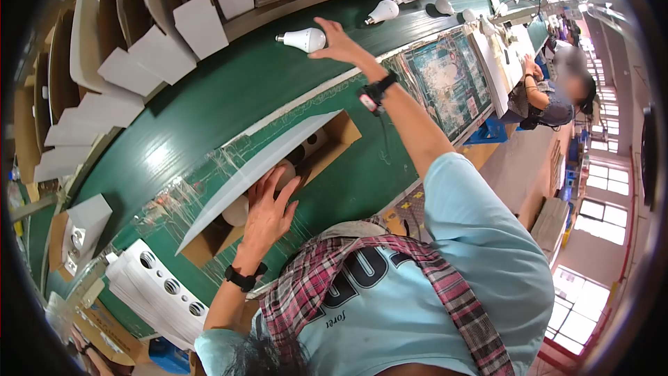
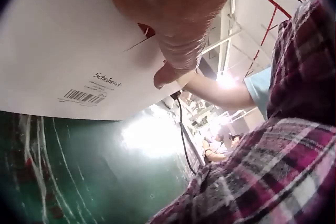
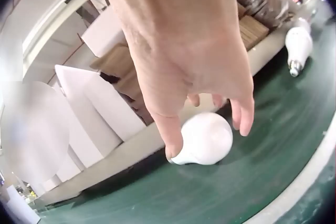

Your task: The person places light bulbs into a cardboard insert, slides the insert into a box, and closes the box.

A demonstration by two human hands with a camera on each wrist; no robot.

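- Long, glossy, dark green tabletop (image 1: 209, 94), curving beneath the work, with bright reflections on its surface.
- Along its far side, a row of open cardboard cartons with white flaps (image 1: 156, 59).
- On the near side, an open brown cardboard box with a white outer face (image 1: 344, 134), set slantwise; black lettering and a barcode (image 2: 84, 96) on a white face in the left wrist view.
- Beside the box, layered white panels with round cutouts (image 1: 149, 282).
- At the box opening, left hand (image 1: 264, 217), fingers spread and loosely extended beside a pale rounded object (image 1: 284, 175); impossible to tell whether gripping it.
- Over the tabletop, right hand (image 1: 342, 45), thumb and fingers apart around the bulb's dome, thumb along its side; firmness of contact unclear. Hands well apart from each other.
- Lying sideways on the tabletop, white light bulb with a smooth, matte, rounded dome (image 1: 313, 40), narrowing through a white neck; farther along, a similar white bulb (image 1: 384, 11).
- At the narrow end, small silvery metal base (image 1: 280, 37), pointing away from the right hand.
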